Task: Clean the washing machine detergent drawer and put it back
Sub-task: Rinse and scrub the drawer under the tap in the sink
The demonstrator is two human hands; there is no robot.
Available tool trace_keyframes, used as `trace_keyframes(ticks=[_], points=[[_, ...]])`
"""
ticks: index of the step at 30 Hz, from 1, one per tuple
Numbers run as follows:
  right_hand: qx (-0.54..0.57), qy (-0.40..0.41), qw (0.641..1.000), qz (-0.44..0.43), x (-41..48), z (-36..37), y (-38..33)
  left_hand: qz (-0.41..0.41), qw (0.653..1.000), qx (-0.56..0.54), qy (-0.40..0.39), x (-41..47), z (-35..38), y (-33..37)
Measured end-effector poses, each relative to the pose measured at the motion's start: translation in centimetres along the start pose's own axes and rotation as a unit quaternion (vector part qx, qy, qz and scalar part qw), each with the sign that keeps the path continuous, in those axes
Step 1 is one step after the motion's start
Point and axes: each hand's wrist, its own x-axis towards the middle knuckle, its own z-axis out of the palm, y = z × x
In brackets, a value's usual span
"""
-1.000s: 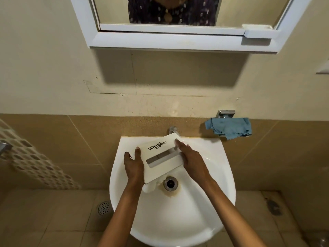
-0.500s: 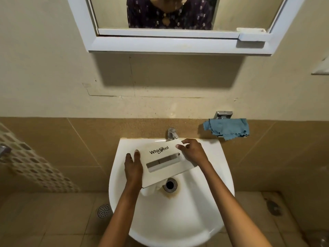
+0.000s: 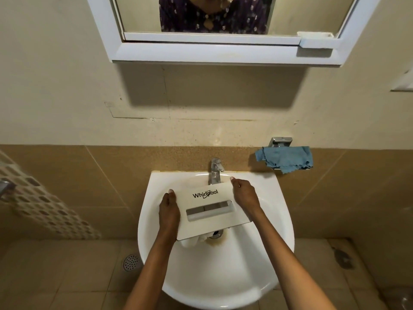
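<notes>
The white detergent drawer (image 3: 210,210), its front panel marked Whirlpool facing up, is held over the white sink (image 3: 223,276). My left hand (image 3: 169,211) grips its left edge. My right hand (image 3: 245,196) grips its right edge near the top corner. The drawer's body hangs below the panel and is mostly hidden. It covers most of the drain (image 3: 215,234). The chrome tap (image 3: 215,171) stands just behind the drawer, and I see no water running.
A blue cloth (image 3: 286,158) hangs on a metal holder on the wall right of the sink. A white-framed mirror (image 3: 223,52) hangs above. A floor drain (image 3: 131,262) lies left of the sink, and a metal fitting (image 3: 5,186) sticks out at the far left.
My right hand slid from the panel's right side up to its top right corner. The drawer tilted flatter and dropped slightly below the tap.
</notes>
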Motion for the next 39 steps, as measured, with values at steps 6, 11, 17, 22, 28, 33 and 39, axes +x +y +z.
trace_keyframes(ticks=[6, 11, 17, 22, 28, 33, 39], points=[[-0.241, 0.016, 0.97, 0.014, -1.1, 1.1, -1.2, 0.014, 1.0, -0.018, 0.008, -0.7, 0.1, -0.3], [-0.304, 0.043, 0.949, -0.063, -3.3, 4.4, -2.5, 0.025, 1.0, -0.009, 0.014, -1.0, 0.7, -0.6], [-0.34, -0.089, 0.888, -0.296, -5.2, 7.6, -3.6, 0.01, 1.0, -0.015, 0.019, -0.8, 1.1, -1.0], [-0.388, -0.099, 0.861, -0.313, -3.5, 3.2, -1.5, -0.012, 0.999, -0.038, 0.031, -0.4, -0.4, -0.6], [-0.398, -0.055, 0.908, -0.115, -1.7, -0.5, 0.2, -0.014, 0.999, -0.029, 0.042, -0.4, 0.0, -0.9], [-0.369, -0.1, 0.875, -0.297, -6.5, 6.0, -0.9, -0.011, 0.999, -0.037, 0.039, -0.2, 0.9, -1.0], [-0.373, -0.083, 0.852, -0.358, -6.1, 4.9, -1.3, -0.035, 0.995, -0.073, 0.053, 0.4, -0.3, -0.9]])
